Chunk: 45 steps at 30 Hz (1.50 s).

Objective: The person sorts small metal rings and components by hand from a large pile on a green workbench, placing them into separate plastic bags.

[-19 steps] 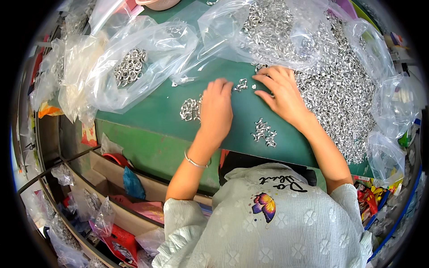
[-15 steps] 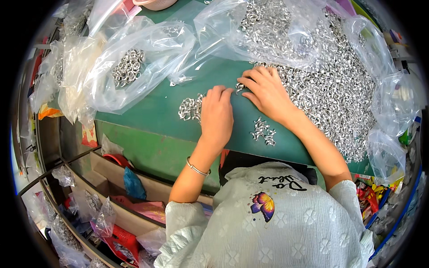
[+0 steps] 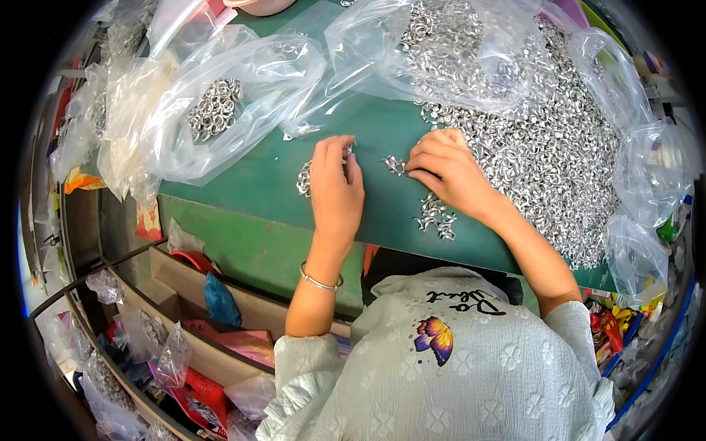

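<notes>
My left hand (image 3: 336, 184) is curled over the green table, with small silver metal pieces (image 3: 348, 150) showing between thumb and fingers. Beside it, partly hidden behind the hand, lies a small heap of silver rings (image 3: 303, 180). My right hand (image 3: 450, 173) has its fingers bent and drawn together, fingertips beside a few small curved silver pieces (image 3: 393, 165) on the tabletop; what they pinch, if anything, is hidden. Closer to me sits another little cluster of curved silver pieces (image 3: 435, 217). To the right spreads a large pile of similar pieces (image 3: 544, 162).
A clear plastic bag (image 3: 257, 140) with silver rings (image 3: 215, 110) inside lies at the far left. More clear plastic (image 3: 360, 48) covers part of the big pile. Below the table's near edge, at left, are compartments (image 3: 243, 294) with bags and a red basket (image 3: 202, 397).
My left hand has shifted left over the ring heap, its thumb side turning into view. My right hand has drawn back slightly toward me and right, uncovering the few pieces by its fingertips.
</notes>
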Each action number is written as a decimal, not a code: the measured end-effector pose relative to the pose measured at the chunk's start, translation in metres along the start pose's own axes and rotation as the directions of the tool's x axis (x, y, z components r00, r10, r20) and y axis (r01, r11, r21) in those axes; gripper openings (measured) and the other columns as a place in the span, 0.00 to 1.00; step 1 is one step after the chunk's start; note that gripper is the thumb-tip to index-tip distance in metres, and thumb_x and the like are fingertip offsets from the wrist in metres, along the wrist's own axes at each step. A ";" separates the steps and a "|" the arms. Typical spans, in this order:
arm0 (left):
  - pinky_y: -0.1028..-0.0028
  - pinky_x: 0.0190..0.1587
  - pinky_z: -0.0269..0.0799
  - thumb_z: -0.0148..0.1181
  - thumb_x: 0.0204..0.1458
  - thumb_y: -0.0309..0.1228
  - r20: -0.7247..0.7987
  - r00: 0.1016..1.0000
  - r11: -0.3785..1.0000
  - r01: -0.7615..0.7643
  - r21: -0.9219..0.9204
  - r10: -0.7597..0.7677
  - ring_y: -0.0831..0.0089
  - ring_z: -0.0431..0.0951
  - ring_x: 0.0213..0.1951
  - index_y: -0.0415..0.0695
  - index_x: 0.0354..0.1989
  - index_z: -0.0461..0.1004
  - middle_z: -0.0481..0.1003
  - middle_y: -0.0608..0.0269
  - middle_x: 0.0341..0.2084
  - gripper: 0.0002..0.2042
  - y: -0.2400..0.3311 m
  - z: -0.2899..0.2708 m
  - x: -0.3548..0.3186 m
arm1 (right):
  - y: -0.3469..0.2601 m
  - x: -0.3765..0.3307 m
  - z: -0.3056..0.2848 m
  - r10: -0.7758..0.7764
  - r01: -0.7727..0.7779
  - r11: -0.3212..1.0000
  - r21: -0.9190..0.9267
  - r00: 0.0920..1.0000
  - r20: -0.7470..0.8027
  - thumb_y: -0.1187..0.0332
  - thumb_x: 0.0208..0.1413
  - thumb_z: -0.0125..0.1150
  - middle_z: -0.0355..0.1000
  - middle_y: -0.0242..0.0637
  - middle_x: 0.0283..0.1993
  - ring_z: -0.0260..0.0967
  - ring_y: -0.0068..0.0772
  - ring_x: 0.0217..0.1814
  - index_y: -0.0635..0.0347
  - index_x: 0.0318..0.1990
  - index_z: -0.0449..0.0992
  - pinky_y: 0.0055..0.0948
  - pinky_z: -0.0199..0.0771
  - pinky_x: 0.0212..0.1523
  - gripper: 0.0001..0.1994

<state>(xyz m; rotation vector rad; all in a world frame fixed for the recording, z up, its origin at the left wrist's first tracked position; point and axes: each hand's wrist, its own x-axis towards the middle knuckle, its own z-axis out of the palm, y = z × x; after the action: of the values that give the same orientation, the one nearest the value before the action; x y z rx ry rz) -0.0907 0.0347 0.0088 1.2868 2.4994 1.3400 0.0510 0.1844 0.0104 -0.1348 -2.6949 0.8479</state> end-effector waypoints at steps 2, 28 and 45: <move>0.69 0.41 0.70 0.54 0.49 0.13 0.027 1.000 0.999 0.015 -0.039 -0.014 0.64 0.75 0.36 0.36 0.44 0.72 0.73 0.54 0.35 0.13 0.001 -0.004 -0.003 | -0.002 -0.001 -0.003 0.061 -0.066 0.997 -0.044 0.991 -0.119 0.73 0.45 0.66 0.70 0.30 0.37 0.65 0.34 0.46 0.58 0.35 0.78 0.35 0.58 0.49 0.09; 0.71 0.41 0.71 0.56 0.49 0.14 -0.014 0.999 0.999 -0.032 0.003 0.032 0.62 0.77 0.36 0.37 0.39 0.74 0.76 0.55 0.34 0.10 -0.001 -0.005 -0.013 | -0.011 0.014 0.000 0.108 -0.109 0.993 -0.048 0.994 -0.029 0.75 0.51 0.59 0.68 0.42 0.34 0.66 0.47 0.41 0.64 0.35 0.73 0.40 0.67 0.44 0.05; 0.70 0.45 0.64 0.59 0.50 0.19 -0.067 0.996 0.998 0.061 0.003 -0.061 0.65 0.76 0.40 0.41 0.41 0.75 0.77 0.60 0.36 0.10 -0.008 -0.018 -0.025 | -0.017 0.054 0.025 0.222 -0.242 0.967 0.079 0.954 0.204 0.69 0.50 0.62 0.72 0.46 0.31 0.71 0.53 0.35 0.65 0.29 0.73 0.44 0.70 0.36 0.08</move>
<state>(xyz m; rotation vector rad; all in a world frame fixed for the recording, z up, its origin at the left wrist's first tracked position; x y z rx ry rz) -0.0864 0.0035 0.0067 1.1756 2.5644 1.3872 -0.0083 0.1666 0.0151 -0.3699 -2.8460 1.1217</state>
